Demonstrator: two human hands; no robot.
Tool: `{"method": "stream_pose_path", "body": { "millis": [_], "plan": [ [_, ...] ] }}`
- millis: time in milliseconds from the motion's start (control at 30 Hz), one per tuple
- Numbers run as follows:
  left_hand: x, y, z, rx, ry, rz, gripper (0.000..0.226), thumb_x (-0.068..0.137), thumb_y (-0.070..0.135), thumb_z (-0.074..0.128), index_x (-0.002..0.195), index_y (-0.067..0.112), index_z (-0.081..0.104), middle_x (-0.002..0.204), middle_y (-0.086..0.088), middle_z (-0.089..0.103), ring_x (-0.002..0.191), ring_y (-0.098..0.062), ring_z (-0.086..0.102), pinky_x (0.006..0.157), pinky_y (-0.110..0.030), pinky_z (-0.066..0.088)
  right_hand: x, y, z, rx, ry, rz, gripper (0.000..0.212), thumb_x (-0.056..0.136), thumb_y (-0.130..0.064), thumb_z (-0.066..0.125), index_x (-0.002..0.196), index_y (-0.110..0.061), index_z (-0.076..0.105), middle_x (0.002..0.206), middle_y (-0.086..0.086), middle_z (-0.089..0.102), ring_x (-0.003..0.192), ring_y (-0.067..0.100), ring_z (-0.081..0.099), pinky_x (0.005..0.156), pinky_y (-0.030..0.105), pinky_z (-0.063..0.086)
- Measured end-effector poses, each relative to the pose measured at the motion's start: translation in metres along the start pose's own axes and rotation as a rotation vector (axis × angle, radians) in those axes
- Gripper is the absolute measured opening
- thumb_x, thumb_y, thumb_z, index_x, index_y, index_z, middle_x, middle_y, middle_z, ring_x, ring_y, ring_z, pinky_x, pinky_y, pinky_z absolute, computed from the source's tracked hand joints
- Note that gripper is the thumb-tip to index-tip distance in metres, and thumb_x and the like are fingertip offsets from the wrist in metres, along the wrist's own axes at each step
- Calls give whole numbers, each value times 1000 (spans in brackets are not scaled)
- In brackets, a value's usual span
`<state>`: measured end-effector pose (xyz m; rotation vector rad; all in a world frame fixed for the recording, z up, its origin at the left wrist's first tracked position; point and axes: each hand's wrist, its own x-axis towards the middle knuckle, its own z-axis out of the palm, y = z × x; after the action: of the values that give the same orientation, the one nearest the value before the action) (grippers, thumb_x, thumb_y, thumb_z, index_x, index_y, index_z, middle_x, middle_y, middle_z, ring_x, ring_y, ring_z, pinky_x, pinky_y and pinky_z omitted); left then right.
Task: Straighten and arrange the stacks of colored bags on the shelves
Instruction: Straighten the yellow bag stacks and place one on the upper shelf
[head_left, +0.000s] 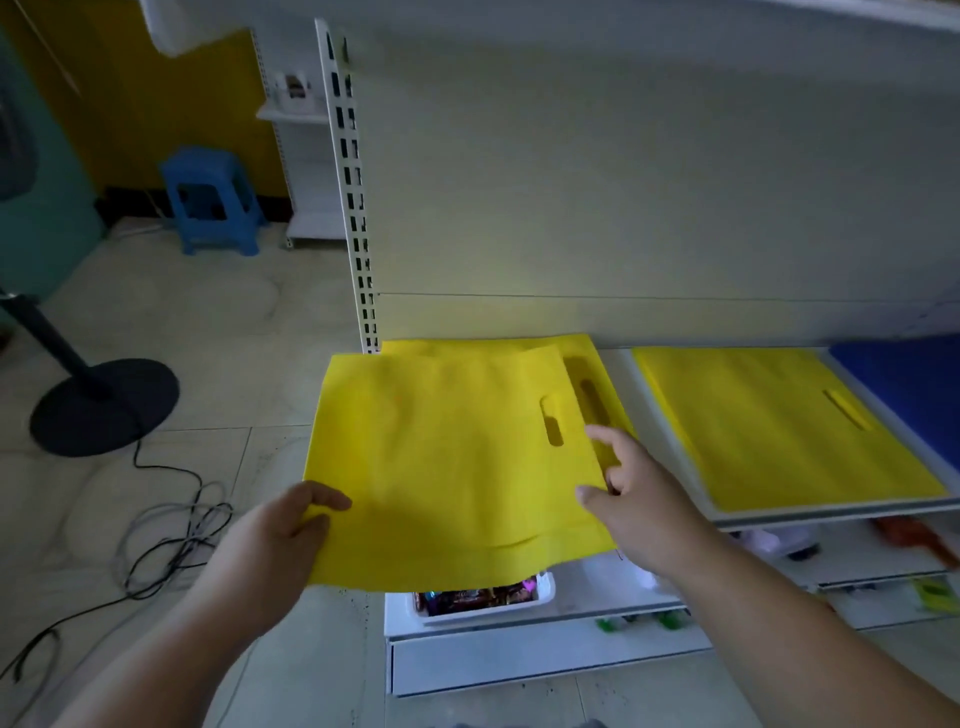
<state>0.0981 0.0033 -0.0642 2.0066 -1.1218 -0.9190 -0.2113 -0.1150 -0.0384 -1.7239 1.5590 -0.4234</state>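
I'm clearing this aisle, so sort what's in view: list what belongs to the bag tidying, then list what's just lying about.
Belongs to the job:
yellow bag, held by left hand and right hand
yellow stack
blue stack
shelf

Just lying about:
blue stool
fan base
cables
snack tray

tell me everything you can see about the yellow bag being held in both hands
The yellow bag is a flat, plain rectangle of what looks like thin non-woven fabric, with one die-cut oval handle slot near its right edge. It lies roughly level, slightly askew, over another yellow bag at the left end of the shelf, its near edge overhanging and sagging. The left hand pinches its near-left corner; the right hand grips its right edge.
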Motion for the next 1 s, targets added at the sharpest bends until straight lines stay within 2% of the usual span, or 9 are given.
{"method": "stream_pose_path", "body": {
  "millis": [100, 200, 267, 333, 500, 633, 733, 867, 1000],
  "plan": [
    [-17, 17, 8, 22, 172, 92, 42, 96, 13, 51, 93, 54, 59, 59, -3, 57, 47, -15, 48, 51, -29, 36, -7, 8, -19, -94, 169, -250, 43, 93, -25, 64, 127, -47, 51, 59, -9, 36, 50, 6, 39, 49, 17, 30],
    [-29, 37, 32, -5, 268, 143, 42, 97, 18, 51, 95, 59, 59, 61, -5, 60, 48, -22, 53, 50, -32, 43, -11, 25, -46, -104, 297, -316, 34, 92, -32, 64, 123, -43, 59, 62, -13, 53, 65, 3, 54, 54, 17, 37],
    [-33, 56, 53, 5, 296, 173, 44, 98, 18, 51, 91, 60, 62, 67, -5, 62, 56, -26, 58, 54, -38, 49, -11, 41, -66, -90, 367, -342, 35, 91, -38, 61, 126, -35, 62, 58, -13, 49, 59, 2, 50, 52, 19, 34],
    [-34, 76, 77, -7, 302, 211, 42, 98, 17, 51, 98, 59, 58, 61, -4, 58, 51, -17, 53, 51, -33, 46, -10, 60, -89, -87, 416, -360, 38, 89, -42, 57, 126, -34, 62, 56, -11, 44, 55, 2, 45, 51, 19, 32],
    [-22, 135, 160, -46, 282, 286, 35, 99, 21, 49, 102, 54, 61, 53, -1, 51, 42, -12, 39, 44, -26, 27, -5, 119, -172, -71, 455, -337, 33, 92, -35, 59, 125, -36, 61, 65, -27, 54, 64, -6, 49, 57, 10, 39],
    [-19, 193, 237, -44, 278, 316, 32, 100, 16, 48, 104, 45, 63, 47, 3, 42, 41, -13, 36, 41, -23, 24, 2, 175, -249, -76, 452, -275, 28, 94, -33, 59, 121, -33, 63, 81, -9, 65, 79, 11, 62, 70, 37, 54],
    [-18, 218, 286, 56, 254, 299, 28, 98, 12, 47, 101, 36, 62, 45, 5, 43, 40, -13, 37, 45, -30, 30, 17, 212, -292, -72, 381, -251, 27, 96, -31, 58, 123, -34, 60, 94, -5, 64, 92, 15, 62, 75, 34, 50],
    [-20, 234, 327, 311, 177, 251, 30, 95, 9, 44, 113, 28, 59, 90, -2, 60, 62, -21, 52, 55, -34, 39, 43, 245, -319, -54, 84, -143, 41, 97, -22, 58, 126, -50, 46, 113, -11, 51, 103, 9, 54, 78, 27, 46],
    [-18, 241, 352, 491, 121, 228, 32, 94, 12, 45, 120, 26, 57, 115, -3, 58, 73, -19, 53, 58, -31, 40, 62, 260, -331, -85, -37, -92, 49, 97, -14, 56, 133, -44, 42, 116, -10, 46, 86, 2, 49, 77, 30, 46]
  ]
}}
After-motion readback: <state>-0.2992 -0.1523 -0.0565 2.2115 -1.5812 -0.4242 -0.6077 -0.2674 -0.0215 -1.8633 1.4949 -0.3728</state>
